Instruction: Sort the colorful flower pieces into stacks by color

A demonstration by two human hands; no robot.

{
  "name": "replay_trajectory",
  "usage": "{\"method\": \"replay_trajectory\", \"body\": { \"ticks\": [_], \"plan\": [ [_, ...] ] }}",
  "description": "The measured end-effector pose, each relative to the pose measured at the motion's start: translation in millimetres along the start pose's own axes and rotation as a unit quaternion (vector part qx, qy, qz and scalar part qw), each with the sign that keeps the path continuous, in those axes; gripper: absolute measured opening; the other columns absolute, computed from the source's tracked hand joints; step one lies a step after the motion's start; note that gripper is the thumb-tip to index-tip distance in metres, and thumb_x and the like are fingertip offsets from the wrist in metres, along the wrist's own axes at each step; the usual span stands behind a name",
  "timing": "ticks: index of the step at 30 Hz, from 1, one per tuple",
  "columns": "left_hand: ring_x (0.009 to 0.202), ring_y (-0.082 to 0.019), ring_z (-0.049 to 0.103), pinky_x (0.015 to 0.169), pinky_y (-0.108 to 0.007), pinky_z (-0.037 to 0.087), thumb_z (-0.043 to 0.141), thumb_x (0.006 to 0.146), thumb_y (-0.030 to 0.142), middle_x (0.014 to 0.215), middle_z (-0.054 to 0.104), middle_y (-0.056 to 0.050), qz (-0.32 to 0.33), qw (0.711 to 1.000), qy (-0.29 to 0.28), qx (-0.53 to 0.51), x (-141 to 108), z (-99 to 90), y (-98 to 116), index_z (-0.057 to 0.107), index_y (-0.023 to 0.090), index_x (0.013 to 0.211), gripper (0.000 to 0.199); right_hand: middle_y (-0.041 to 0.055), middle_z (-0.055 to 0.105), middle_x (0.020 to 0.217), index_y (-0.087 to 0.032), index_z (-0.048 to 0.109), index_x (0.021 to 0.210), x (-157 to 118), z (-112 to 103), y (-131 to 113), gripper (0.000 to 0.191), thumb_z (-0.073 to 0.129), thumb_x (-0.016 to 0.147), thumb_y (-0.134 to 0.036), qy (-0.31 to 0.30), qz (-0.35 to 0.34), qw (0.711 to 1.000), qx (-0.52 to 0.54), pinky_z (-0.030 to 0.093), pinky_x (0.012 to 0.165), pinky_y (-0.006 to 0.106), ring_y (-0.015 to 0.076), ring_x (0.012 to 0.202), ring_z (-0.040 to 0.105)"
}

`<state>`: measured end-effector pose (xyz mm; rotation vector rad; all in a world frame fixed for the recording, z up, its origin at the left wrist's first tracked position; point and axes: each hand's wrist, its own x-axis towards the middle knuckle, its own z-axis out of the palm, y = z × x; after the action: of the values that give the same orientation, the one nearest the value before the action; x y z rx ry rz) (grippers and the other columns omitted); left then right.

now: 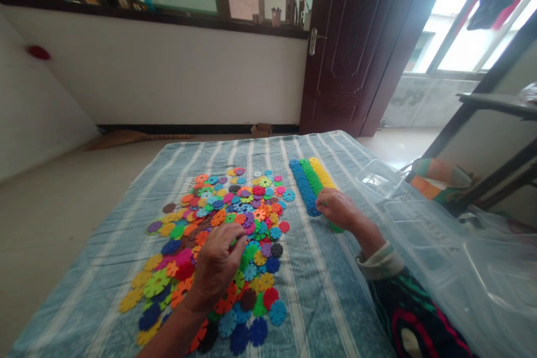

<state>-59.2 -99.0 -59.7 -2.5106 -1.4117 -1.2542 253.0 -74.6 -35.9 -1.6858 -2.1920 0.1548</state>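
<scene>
Left hand: the left hand [220, 260] hangs over the pile of notched discs [260, 212], fingers curled and thumb close to the forefinger; whether a disc sits between them I cannot tell.
Right hand: the right hand [339, 210] is at the near part of the rows, fingers bent down; its grip is hidden, so I cannot tell if it pinches anything.
Rows: the blue row [305, 190], green row [311, 173] and yellow row [321, 172] lie side by side, right of the pile; the hand covers part of them.
Row risk: a sideways push from the fingers could skew the rows; a dragging cuff [381, 262] could do likewise.
Pile risk: discs overlap, so lifting one could scatter neighbours; a tug on the striped cloth [319, 291] could shift everything, including the clear containers [377, 180].
</scene>
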Motion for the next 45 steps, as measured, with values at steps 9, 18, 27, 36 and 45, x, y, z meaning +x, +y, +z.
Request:
{"method": "replay_trajectory", "body": {
  "ticks": [9,18,27,36,45],
  "plan": [
    [0.079,-0.019,0.061,0.073,-0.031,0.048,0.051,0.084,0.024,0.078,0.067,-0.005,-0.012,0.994,-0.108,0.007,38,24.7,44,0.065,0.019,0.074,0.017,0.0047,0.069,0.085,-0.02,0.07,0.075,-5,-23,15,0.013,0.058,0.08,-0.019,0.055,0.068,0.995,0.036,0.044,0.077,0.029,0.0188,0.083,0.062],
    [0.087,-0.026,0.066,0.07,-0.032,0.047,0.054,0.08,0.044,0.086,0.072,-0.011,-0.176,0.93,-0.31,0.088,94,111.7,92,0.072,0.018,0.081,0.032,0.0046,0.071,0.089,-0.019,0.071,0.078,-2,-20,11,0.013,0.058,0.08,-0.019,0.047,0.076,0.995,0.046,0.043,0.078,0.026,0.0167,0.086,0.063],
    [0.082,-0.021,0.066,0.063,-0.026,0.043,0.06,0.074,0.036,0.083,0.073,-0.008,-0.223,0.921,-0.317,0.043,101,117.0,90,0.074,0.019,0.078,0.022,0.006,0.071,0.093,-0.018,0.072,0.082,-1,-22,11,0.014,0.058,0.081,-0.021,0.045,0.098,0.994,0.033,0.042,0.081,0.025,0.0167,0.09,0.062],
    [0.051,-0.012,0.051,0.052,-0.023,0.034,0.061,0.067,0.035,0.048,0.054,0.002,-0.235,0.925,-0.256,-0.156,82,87.7,61,0.063,0.016,0.055,0.023,0.0066,0.071,0.093,-0.017,0.073,0.084,0,-24,3,0.017,0.056,0.081,-0.02,0.018,0.079,0.996,0.036,0.042,0.081,0.025,0.0166,0.089,0.062],
    [0.052,-0.009,0.046,0.049,-0.021,0.036,0.058,0.066,0.04,0.056,0.053,0.004,-0.302,0.87,-0.229,-0.315,54,57.2,66,0.055,0.017,0.06,0.024,0.0014,0.072,0.075,-0.021,0.076,0.081,-2,-17,-51,0.02,0.056,0.076,-0.019,-0.186,-0.019,0.982,0.039,0.034,0.06,0.021,0.0124,0.071,0.061]
  ]
}}
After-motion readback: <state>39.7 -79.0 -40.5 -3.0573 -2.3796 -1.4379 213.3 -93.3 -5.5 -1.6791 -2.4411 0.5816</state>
